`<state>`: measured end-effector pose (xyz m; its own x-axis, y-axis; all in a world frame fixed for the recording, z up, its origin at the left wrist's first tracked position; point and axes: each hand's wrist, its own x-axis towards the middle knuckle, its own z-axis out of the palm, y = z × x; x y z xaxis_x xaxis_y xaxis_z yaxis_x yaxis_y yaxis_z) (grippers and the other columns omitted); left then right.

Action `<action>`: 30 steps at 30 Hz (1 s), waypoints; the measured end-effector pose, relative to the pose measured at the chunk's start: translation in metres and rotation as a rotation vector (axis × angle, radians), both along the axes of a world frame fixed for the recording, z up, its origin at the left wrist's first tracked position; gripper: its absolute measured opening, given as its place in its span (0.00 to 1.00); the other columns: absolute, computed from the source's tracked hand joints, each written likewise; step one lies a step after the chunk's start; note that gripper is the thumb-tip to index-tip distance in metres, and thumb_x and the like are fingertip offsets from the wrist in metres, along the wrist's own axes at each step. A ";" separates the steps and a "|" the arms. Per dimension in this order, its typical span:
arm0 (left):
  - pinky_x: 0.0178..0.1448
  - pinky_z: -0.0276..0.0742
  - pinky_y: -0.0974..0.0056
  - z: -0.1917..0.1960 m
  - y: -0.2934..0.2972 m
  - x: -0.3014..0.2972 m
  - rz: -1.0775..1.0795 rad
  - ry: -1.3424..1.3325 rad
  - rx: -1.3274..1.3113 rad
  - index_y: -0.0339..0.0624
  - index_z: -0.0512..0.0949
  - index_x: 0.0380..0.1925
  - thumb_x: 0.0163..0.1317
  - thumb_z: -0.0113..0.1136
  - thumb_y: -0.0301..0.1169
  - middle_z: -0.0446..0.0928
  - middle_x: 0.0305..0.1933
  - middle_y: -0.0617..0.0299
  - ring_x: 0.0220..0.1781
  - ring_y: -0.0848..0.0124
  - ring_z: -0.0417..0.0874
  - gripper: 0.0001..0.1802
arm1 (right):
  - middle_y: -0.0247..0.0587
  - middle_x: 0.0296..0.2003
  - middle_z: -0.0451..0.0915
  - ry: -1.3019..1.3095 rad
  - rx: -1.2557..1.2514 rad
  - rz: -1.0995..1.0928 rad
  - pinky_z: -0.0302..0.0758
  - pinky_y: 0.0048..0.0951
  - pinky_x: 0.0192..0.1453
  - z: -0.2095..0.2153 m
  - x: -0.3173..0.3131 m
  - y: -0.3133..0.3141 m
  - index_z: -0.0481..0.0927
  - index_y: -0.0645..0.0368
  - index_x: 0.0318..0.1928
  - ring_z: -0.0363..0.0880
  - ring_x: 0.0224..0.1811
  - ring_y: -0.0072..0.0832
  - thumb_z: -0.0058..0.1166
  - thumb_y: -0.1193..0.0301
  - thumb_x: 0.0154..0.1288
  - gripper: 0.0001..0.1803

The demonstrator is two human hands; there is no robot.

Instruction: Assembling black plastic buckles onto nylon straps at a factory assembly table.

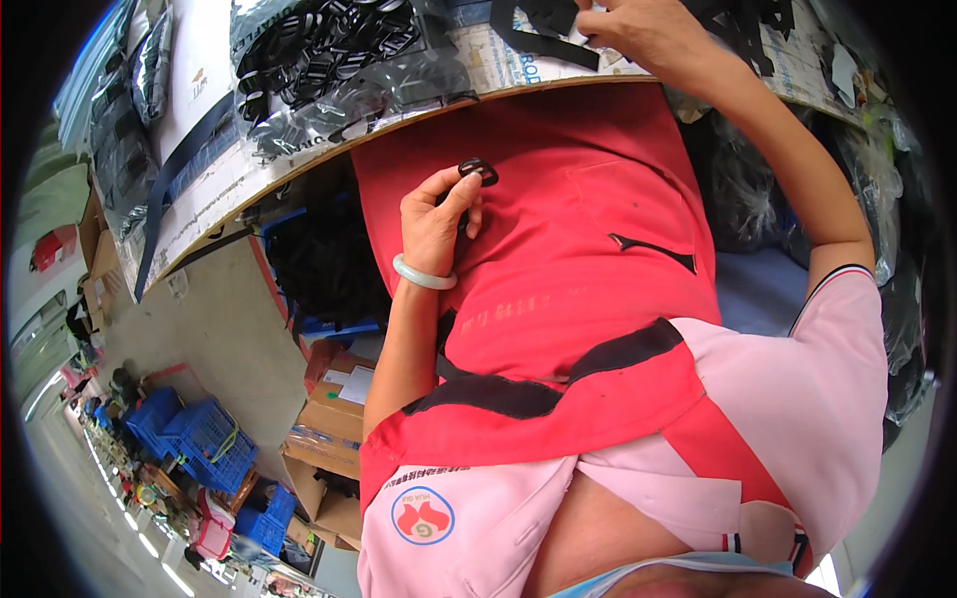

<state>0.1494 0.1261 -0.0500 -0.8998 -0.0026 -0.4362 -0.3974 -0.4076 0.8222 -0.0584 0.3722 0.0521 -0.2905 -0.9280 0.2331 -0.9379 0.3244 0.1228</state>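
My left hand [436, 224], with a pale green bangle on its wrist, is held in front of my red apron [578, 269]. Its thumb and fingers pinch a small black plastic buckle [479, 169]. My right hand [648, 32] reaches up over the edge of the worktable [299, 169], its fingers closed on a black webbing strap [543, 45] that lies on the tabletop. A pile of more black straps [753, 30] lies just right of that hand.
Clear bags of black buckles [319, 60] cover the table's left part, with a long dark strap [169, 189] near its edge. Cardboard boxes [334, 409] and blue crates [199, 439] stand on the floor to my left. Dark plastic bags [758, 189] sit under the table on the right.
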 end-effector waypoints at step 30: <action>0.28 0.71 0.69 0.005 0.007 -0.001 0.168 0.613 -0.946 0.36 0.81 0.35 0.52 0.66 0.19 0.76 0.26 0.58 0.23 0.70 0.76 0.09 | 0.30 0.21 0.76 -2.067 -0.717 -0.606 0.65 0.14 0.18 -0.070 0.128 -0.076 0.78 0.59 0.42 0.70 0.15 0.13 0.55 0.61 0.69 0.14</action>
<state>0.1479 0.1331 -0.0450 -0.9180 -0.2372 0.3177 0.1782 0.4690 0.8650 0.0695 0.2958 -0.0180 -0.6190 -0.5958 -0.5117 0.6009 0.0604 -0.7971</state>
